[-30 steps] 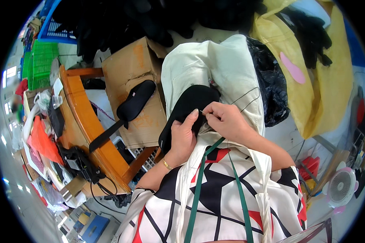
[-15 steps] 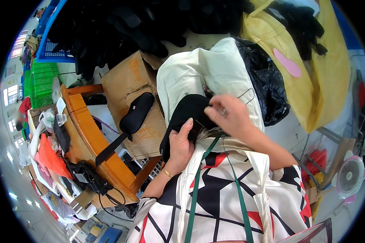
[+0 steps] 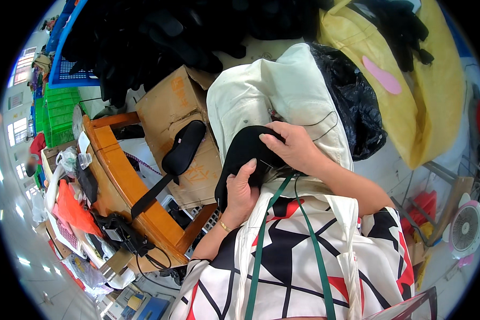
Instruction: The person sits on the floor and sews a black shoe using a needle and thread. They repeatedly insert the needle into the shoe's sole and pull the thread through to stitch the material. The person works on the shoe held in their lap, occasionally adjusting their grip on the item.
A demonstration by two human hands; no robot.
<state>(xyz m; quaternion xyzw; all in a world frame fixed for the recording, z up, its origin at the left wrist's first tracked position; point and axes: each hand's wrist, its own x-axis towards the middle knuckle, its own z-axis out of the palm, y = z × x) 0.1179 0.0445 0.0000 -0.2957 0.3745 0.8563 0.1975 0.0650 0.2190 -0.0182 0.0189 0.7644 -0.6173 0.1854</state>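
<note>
A black padded eye mask (image 3: 249,145) lies bent over the white cloth on my lap, held between both hands. My left hand (image 3: 242,191) grips its near left edge, thumb on top and fingers mostly hidden beneath. At its far right edge, the thumb and fingers of my right hand (image 3: 290,143) pinch the black fabric. A short, thin pale line shows on the mask between the hands; whether it is a needle or a thread I cannot tell. Another black eye mask (image 3: 184,146) with a dangling strap rests on the cardboard box (image 3: 165,101) to the left.
Dark padded pieces heap up at the back beside a blue basket (image 3: 72,69). A black plastic bag (image 3: 352,101) and a yellow sack (image 3: 410,122) bearing a pink sole-shaped piece (image 3: 381,76) stand right. Left is a wooden chair (image 3: 125,170); a fan (image 3: 464,226) stands far right.
My right hand has come down from just above the mask onto its far right edge and now pinches it. My left hand keeps its hold.
</note>
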